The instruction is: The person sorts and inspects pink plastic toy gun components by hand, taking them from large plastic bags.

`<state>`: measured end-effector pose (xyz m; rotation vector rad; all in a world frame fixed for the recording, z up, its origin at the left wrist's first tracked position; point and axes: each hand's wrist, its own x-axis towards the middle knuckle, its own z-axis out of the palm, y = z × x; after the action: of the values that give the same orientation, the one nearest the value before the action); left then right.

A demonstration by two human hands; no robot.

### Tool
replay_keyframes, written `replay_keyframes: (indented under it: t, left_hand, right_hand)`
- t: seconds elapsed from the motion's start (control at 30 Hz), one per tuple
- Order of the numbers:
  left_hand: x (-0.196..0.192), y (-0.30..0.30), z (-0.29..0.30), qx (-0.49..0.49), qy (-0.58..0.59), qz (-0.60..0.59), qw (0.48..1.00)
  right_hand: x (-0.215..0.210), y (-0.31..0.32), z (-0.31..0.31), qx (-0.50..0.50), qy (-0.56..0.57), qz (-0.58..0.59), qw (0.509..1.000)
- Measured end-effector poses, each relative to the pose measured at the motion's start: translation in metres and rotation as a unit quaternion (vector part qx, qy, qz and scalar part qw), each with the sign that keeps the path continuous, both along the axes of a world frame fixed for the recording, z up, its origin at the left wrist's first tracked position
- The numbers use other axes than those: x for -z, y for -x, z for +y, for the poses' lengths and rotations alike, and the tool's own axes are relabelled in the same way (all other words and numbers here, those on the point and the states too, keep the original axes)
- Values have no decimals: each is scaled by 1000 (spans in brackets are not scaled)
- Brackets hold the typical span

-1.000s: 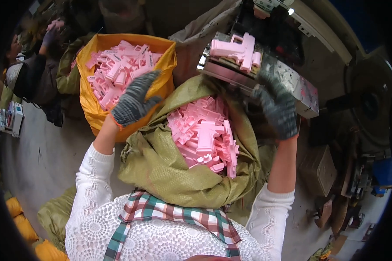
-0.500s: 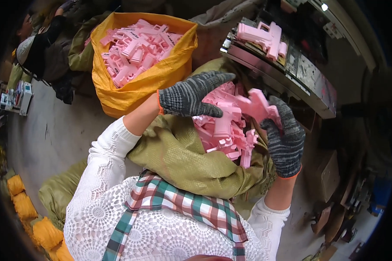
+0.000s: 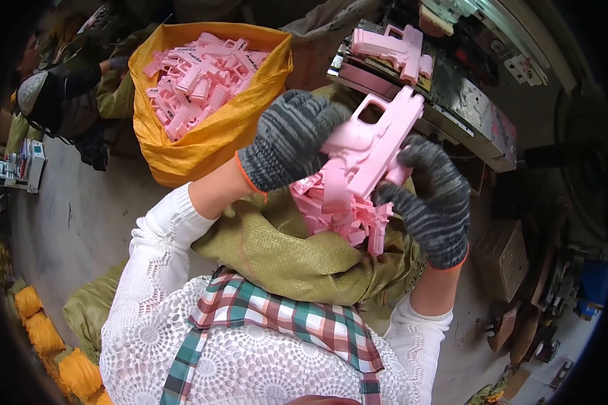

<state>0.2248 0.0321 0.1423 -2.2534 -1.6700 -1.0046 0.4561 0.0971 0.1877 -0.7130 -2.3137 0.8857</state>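
Note:
Both my hands wear grey knit gloves and hold one pink plastic pistol-shaped moulding (image 3: 373,145) above an olive woven sack (image 3: 297,253) full of pink plastic parts (image 3: 348,212). My left hand (image 3: 287,138) grips its left side. From the right, my right hand (image 3: 429,196) clasps its lower end. Another pink moulding (image 3: 392,46) lies on the metal machine table (image 3: 452,101) beyond.
An orange sack (image 3: 203,145) holding several pink mouldings stands at the upper left. Another person sits at the far left edge (image 3: 54,88). Yellow bundles (image 3: 44,331) lie at the lower left on the grey floor. Cardboard and clutter fill the right side.
My hands came back from the machine table and the orange sack, met over the olive sack, and now hold a pink moulding raised closer to the camera.

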Motion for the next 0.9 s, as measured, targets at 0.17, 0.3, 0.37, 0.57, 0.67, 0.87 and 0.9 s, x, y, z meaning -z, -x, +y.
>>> replay_keyframes:
  t: [0.17,0.3,0.37,0.57,0.67,0.87,0.9]
  left_hand:
    - [15,29,49,-56,-114,-33,991]
    - [19,38,89,-56,-146,-15,988]
    - [5,31,109,-64,-132,19,989]
    - [-65,15,149,-94,243,153,953]
    - [-33,18,137,-85,54,179,979]
    - [12,95,49,-232,-41,102,967]
    - [11,116,30,-292,2,77,953]
  right_hand:
    - [-9,-19,19,143,-27,107,983]
    - [-17,-30,16,27,88,58,994]
    - [-6,-30,14,4,105,48,993]
    - [8,-25,24,24,133,178,975]
    - [8,-19,41,70,57,179,980]
    - [15,4,95,72,-33,107,991]
    - [15,12,106,63,-75,80,992]
